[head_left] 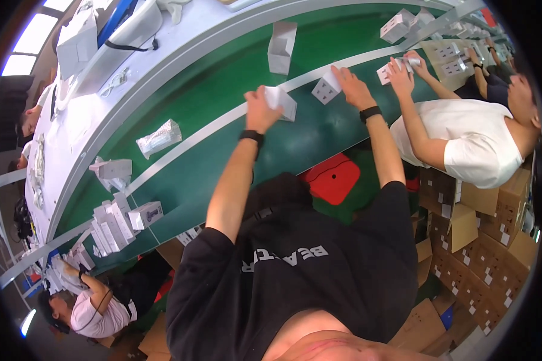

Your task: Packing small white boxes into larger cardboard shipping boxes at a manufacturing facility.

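Observation:
My left hand (262,111) has its fingers bent around the near left side of a white box (287,106) at the middle of the workbench. To the right, my right hand (353,89) grips the upper right side of a second white box (326,90), which is tilted and has small dark marks on its facing side. Both wrists wear dark bands. Beyond my hands, an open-topped white carton (281,55) rests on the green belt. A clear-wrapped packet (159,139) lies on the belt to the left.
A row of white boxes (110,227) and a bagged box (113,172) are at the left. On the right, a co-worker in a white shirt (464,135) handles another box (385,74). Brown cartons (470,265) are stacked behind. A red stool (333,178) stands below the bench edge.

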Demonstrator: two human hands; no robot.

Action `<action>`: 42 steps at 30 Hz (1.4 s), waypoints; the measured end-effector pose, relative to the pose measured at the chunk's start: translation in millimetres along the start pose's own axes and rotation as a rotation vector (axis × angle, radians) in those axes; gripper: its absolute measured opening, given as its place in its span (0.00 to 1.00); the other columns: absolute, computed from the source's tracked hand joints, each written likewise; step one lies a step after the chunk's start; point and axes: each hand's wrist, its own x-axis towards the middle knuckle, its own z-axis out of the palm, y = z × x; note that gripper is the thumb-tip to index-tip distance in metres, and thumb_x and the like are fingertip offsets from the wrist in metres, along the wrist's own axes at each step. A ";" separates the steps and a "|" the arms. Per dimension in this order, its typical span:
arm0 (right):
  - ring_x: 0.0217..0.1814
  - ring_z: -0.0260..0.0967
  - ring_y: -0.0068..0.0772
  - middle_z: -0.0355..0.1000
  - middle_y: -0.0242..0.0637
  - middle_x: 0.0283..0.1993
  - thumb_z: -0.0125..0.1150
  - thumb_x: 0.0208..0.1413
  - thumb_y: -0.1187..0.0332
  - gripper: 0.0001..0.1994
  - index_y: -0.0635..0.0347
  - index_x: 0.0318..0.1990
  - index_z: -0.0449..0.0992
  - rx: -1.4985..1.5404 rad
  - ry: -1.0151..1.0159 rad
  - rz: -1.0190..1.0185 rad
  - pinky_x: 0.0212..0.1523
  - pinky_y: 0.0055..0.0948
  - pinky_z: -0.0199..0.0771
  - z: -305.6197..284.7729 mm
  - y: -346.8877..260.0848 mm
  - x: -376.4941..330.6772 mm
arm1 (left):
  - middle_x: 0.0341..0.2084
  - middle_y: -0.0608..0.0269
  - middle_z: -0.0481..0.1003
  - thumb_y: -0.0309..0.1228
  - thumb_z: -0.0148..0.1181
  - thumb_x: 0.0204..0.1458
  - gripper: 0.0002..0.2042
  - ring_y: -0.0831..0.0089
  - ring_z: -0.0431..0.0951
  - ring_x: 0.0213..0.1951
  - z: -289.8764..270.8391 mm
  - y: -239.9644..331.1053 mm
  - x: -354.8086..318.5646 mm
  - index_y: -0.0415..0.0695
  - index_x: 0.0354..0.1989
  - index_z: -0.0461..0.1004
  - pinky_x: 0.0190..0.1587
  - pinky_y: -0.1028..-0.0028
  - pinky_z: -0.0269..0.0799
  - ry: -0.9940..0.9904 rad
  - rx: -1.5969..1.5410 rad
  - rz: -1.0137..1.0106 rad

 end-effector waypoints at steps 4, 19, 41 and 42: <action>0.56 0.68 0.59 0.60 0.51 0.62 0.74 0.34 0.74 0.52 0.53 0.70 0.50 0.200 -0.027 0.007 0.49 0.50 0.76 5.4 -11.1 8.3 | 0.55 0.38 0.68 0.37 0.70 0.41 0.42 0.48 0.74 0.53 -52.2 -82.8 -19.4 0.39 0.66 0.59 0.54 0.62 0.73 -0.094 -0.181 -0.303; 0.57 0.67 0.58 0.60 0.52 0.57 0.79 0.36 0.57 0.44 0.64 0.60 0.60 0.508 -0.009 -0.503 0.51 0.45 0.75 22.1 -272.6 6.0 | 0.57 0.45 0.68 0.17 0.63 0.35 0.44 0.51 0.69 0.60 -166.5 -139.4 -200.1 0.46 0.68 0.57 0.62 0.65 0.66 0.151 -0.140 -0.188; 0.67 0.58 0.51 0.59 0.47 0.64 0.75 0.42 0.58 0.45 0.59 0.68 0.57 0.326 0.161 -0.644 0.66 0.45 0.61 24.0 -450.4 -23.2 | 0.62 0.37 0.59 0.37 0.73 0.43 0.42 0.41 0.59 0.63 -274.6 -231.8 -307.7 0.45 0.68 0.58 0.61 0.52 0.62 0.636 0.441 -0.448; 0.68 0.57 0.50 0.59 0.47 0.64 0.75 0.42 0.58 0.45 0.59 0.68 0.57 0.336 0.150 -0.636 0.66 0.46 0.59 23.0 -452.0 -26.2 | 0.62 0.38 0.59 0.37 0.74 0.42 0.42 0.42 0.59 0.62 -284.8 -243.6 -323.8 0.45 0.67 0.58 0.61 0.53 0.62 0.712 0.465 -0.697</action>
